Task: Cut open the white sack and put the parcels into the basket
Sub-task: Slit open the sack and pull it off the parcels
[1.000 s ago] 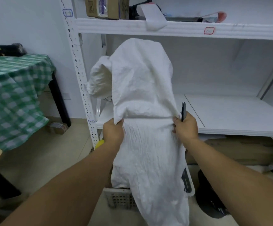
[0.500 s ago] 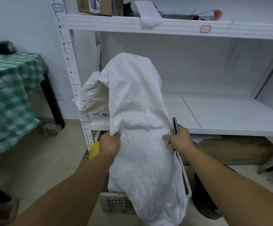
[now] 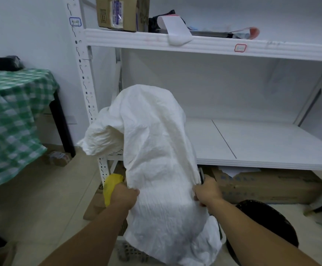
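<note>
Lowered, white sack (image 3: 156, 160) stands upright between left hand (image 3: 124, 196) and right hand (image 3: 208, 192).

A big white crinkly plastic sack (image 3: 156, 150) is held up tall. Its low end hangs over a grey plastic basket with holes (image 3: 131, 253) on the floor. The left hand (image 3: 124, 196) grips the sack's left side. The right hand (image 3: 208, 191) grips its right side and also holds a thin dark tool (image 3: 201, 175) that sticks up beside the sack. A soft yellow thing (image 3: 111, 186) shows just beside the left hand.

Behind the sack stands a white metal shelf rack (image 3: 137, 38). A small brown cardboard box (image 3: 116, 12) sits on its top board. A long brown cardboard box (image 3: 267, 189) lies under the low board. A round black thing (image 3: 267, 217) is on the floor by the right arm. On the left, a green and white checked cloth (image 3: 12, 120) covers a counter (image 3: 60, 121).
</note>
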